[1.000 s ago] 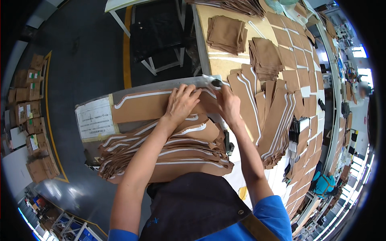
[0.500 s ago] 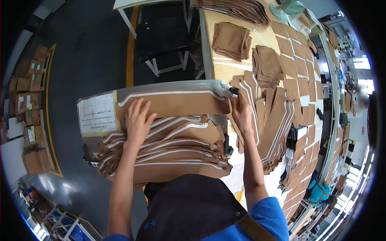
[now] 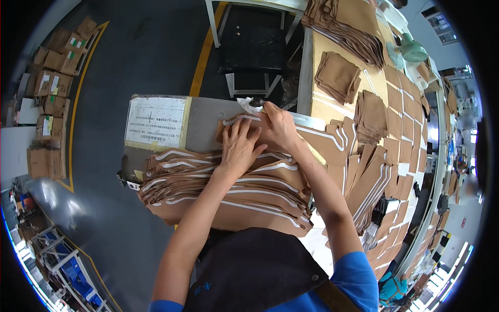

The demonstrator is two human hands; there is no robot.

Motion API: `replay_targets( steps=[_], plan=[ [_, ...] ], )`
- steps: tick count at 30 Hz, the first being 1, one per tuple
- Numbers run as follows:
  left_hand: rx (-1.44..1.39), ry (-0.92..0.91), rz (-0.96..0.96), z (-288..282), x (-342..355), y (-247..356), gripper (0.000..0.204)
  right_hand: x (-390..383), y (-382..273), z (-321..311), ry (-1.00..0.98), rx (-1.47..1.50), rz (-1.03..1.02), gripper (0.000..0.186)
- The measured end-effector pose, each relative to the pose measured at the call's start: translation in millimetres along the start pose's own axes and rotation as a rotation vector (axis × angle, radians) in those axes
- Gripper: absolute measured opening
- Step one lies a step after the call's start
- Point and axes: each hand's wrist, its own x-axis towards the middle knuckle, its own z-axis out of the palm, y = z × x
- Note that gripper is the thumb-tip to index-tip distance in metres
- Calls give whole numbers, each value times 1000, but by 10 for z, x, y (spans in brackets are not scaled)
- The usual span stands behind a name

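My left hand (image 3: 240, 144) lies with fingers spread on the left end of a brown leather-like piece (image 3: 306, 136) that has a white strip along its far edge. Closed beside it, my right hand (image 3: 279, 126) grips a dark, round-ended tool (image 3: 257, 103); most of the tool is hidden, so its kind is unclear. Whitish, crumpled material (image 3: 248, 106) sits against the tool. The piece lies across the grey bench plate (image 3: 202, 117) and reaches past its right end. Nearer to me is a heap of similar strips (image 3: 228, 195), fanned out in layers.
On the right, a long table (image 3: 332, 101) carries stacked brown pieces (image 3: 338, 78), more white-edged strips (image 3: 371, 182) and rows of laid-out panels. A black-topped stool (image 3: 252, 49) stands beyond the bench. Cardboard boxes (image 3: 54, 83) line the far left floor.
The brown piece has shifted right along the bench. Both hands have come closer together, the right one moving left with the tool to the piece's left end. The view has turned somewhat.
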Motion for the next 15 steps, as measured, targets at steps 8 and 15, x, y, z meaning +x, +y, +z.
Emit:
replay_targets(
  steps=[8, 15],
  plan=[
    [-42, 11, -28, 22, -12, 12, 47, 92, -4, 143, -172, -143, -74, 17],
    [-39, 1, -45, 35, 3, 32, 49, 78, 34, 172, -127, -81, -94, 15]
  ],
)
